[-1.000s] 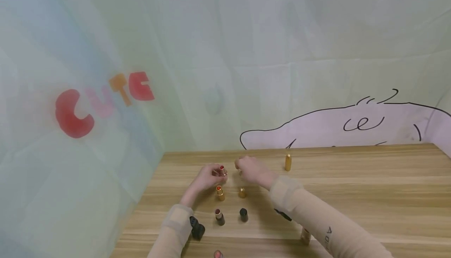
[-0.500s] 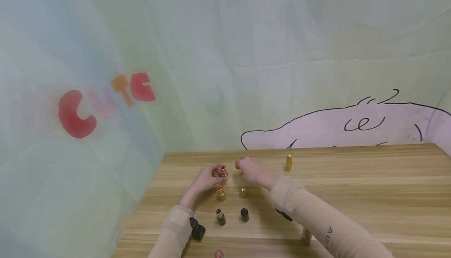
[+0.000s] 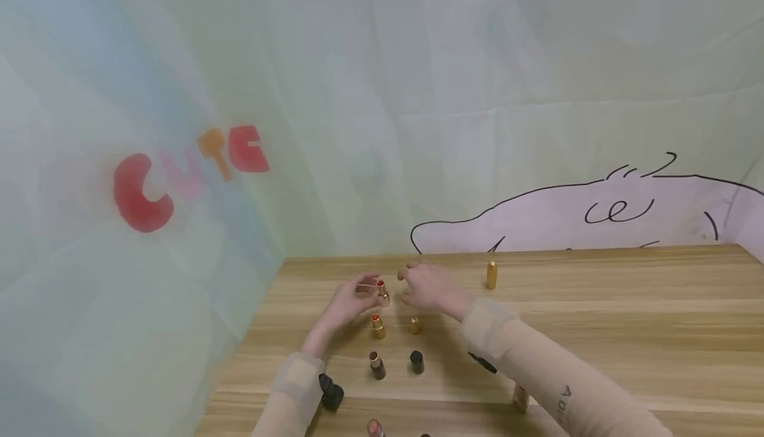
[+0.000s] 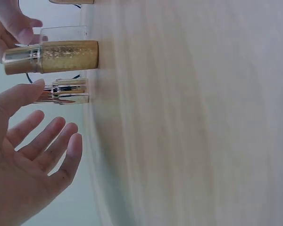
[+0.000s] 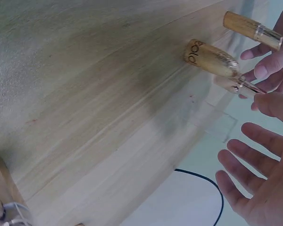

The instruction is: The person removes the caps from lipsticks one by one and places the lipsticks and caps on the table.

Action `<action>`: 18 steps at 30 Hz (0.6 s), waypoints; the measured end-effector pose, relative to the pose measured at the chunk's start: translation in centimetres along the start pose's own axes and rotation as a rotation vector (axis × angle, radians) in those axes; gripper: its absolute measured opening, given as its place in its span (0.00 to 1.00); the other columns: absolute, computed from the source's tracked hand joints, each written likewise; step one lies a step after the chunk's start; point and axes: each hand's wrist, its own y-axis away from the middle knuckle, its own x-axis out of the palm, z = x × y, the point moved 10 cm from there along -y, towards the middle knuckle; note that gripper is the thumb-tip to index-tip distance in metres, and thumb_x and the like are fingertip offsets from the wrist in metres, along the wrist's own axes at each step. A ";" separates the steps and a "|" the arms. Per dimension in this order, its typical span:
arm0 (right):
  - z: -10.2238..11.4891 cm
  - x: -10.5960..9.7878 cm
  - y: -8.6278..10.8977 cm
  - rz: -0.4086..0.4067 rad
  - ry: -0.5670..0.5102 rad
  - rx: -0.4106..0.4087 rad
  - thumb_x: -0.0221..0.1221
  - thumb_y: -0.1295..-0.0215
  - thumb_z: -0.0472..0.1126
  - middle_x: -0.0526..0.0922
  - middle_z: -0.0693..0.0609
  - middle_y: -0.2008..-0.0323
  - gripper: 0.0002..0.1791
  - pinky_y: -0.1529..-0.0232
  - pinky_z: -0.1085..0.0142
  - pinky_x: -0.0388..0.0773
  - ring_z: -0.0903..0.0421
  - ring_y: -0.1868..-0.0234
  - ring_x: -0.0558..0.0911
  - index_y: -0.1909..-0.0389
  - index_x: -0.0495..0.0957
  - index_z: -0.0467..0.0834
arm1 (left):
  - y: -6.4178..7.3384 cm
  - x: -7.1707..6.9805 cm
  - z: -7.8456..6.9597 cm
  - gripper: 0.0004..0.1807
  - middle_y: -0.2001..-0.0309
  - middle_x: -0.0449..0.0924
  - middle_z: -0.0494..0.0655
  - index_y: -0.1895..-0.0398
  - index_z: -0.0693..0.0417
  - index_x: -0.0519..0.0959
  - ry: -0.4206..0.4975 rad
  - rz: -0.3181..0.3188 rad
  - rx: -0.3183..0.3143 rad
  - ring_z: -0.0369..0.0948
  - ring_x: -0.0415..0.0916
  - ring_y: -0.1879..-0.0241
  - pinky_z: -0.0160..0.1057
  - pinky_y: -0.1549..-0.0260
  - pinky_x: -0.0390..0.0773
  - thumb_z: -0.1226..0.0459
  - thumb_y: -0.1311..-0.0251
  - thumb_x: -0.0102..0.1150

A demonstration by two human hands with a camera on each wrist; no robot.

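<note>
My left hand (image 3: 351, 303) is spread beside an uncapped red lipstick (image 3: 383, 294), which stands upright in a shiny base. In the left wrist view, its thumb overlaps the lipstick's edge (image 4: 66, 92); whether they touch I cannot tell. My right hand (image 3: 431, 288) has its fingers apart next to a clear cap (image 5: 219, 123) that stands on the table and is mostly hidden in the head view. Nearer me stand an open gold lipstick (image 3: 379, 327) and its small gold cap (image 3: 414, 325). The right wrist view shows lettering on that gold cap (image 5: 211, 58).
A dark-based lipstick (image 3: 377, 367) and a black cap (image 3: 417, 363) form a closer row. One more lipstick (image 3: 375, 428) stands at the bottom edge. A closed gold tube (image 3: 491, 276) stands back right; another tube (image 3: 520, 397) is partly behind the right sleeve. Cloth hangs behind the wooden table (image 3: 627, 331).
My left fingers have let go of the red lipstick and spread away from it. The right hand's fingers have parted, leaving the clear cap standing. The head view has shifted slightly.
</note>
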 end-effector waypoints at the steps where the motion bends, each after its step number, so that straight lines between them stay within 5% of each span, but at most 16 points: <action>1: 0.1 -0.1 0.1 -0.004 0.007 -0.004 0.63 0.40 0.47 0.81 0.45 0.47 0.20 0.41 0.49 0.73 0.45 0.43 0.76 0.49 0.79 0.42 | 0.2 -0.1 -0.1 0.30 0.42 0.76 0.59 0.37 0.60 0.70 -0.001 -0.007 0.011 0.57 0.73 0.42 0.55 0.43 0.73 0.65 0.45 0.66; 10: 0.7 -1.7 1.7 -0.044 0.015 -0.010 0.62 0.39 0.49 0.79 0.46 0.44 0.19 0.38 0.46 0.68 0.44 0.39 0.74 0.49 0.79 0.45 | 2.2 -2.3 -2.8 0.25 0.42 0.76 0.60 0.42 0.61 0.73 0.005 -0.154 0.128 0.56 0.74 0.43 0.52 0.50 0.78 0.69 0.44 0.64; 18: 1.7 -3.6 4.5 -0.063 0.018 -0.025 0.60 0.37 0.52 0.79 0.47 0.44 0.20 0.35 0.45 0.66 0.46 0.38 0.74 0.49 0.79 0.45 | 4.4 -2.5 -5.6 0.23 0.43 0.77 0.52 0.43 0.53 0.76 -0.058 -0.163 0.181 0.50 0.73 0.43 0.54 0.48 0.76 0.66 0.44 0.65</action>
